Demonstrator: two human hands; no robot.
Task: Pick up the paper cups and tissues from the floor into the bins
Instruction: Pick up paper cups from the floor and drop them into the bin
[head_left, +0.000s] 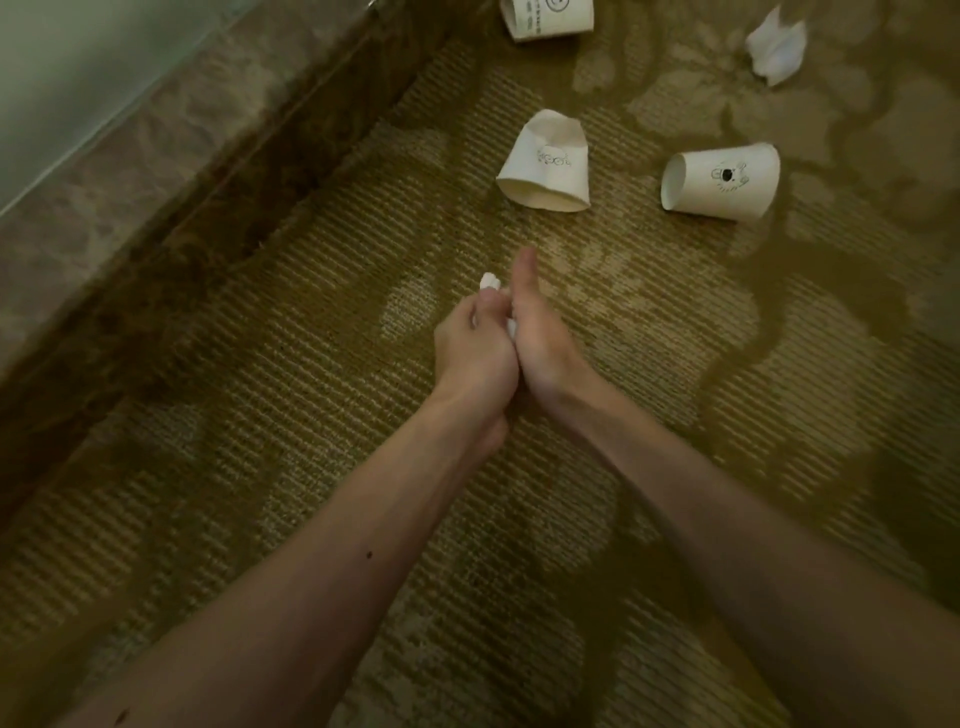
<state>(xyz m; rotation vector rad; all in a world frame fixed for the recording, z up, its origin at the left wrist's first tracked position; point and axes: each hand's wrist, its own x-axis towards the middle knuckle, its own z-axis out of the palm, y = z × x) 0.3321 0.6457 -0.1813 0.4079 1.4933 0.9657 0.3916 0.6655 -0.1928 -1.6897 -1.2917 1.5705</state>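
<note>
Head view: both hands are pressed together low over the patterned carpet (311, 364), with a wadded tissue (489, 281) held between them. It is gripped by the curled fingers of the left hand (475, 353). The right hand (540, 343) is laid against it, thumb straight and fingers hidden, so its grip cannot be told. Beyond them a crushed paper cup (545, 163), a sideways paper cup (722, 179), a third cup (548, 18) at the top edge and a crumpled tissue (776, 44) are seen lying on the carpet.
</note>
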